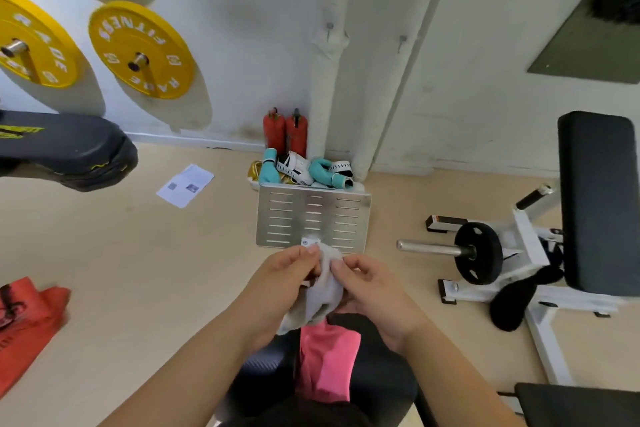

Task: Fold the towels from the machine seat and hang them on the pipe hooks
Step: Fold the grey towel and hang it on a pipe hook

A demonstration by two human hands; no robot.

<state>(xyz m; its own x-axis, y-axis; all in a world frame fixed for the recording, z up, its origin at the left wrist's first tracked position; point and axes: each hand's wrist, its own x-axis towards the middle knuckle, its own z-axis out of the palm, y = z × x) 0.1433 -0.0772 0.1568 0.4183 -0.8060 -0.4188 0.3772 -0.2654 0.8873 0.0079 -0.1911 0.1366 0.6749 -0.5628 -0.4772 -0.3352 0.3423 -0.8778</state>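
A small grey towel [320, 295] is bunched up between both hands, held above the black machine seat [377, 371]. My left hand [284, 284] pinches its upper left edge and my right hand [374, 291] grips its right side. A pink towel [327, 360] lies on the seat just under the grey one. Straight ahead, two white vertical pipes [330, 87] run down the wall, each with a small hook [329, 28]; the other hook [401, 40] sits further right. Both hooks carry nothing.
A perforated metal footplate [311, 218] stands ahead of the seat, with boxing gloves [304, 168] and two red extinguishers [285, 132] behind it. A white weight machine with a black pad [599, 201] is at right. Yellow plates [140, 48] hang on the wall at left.
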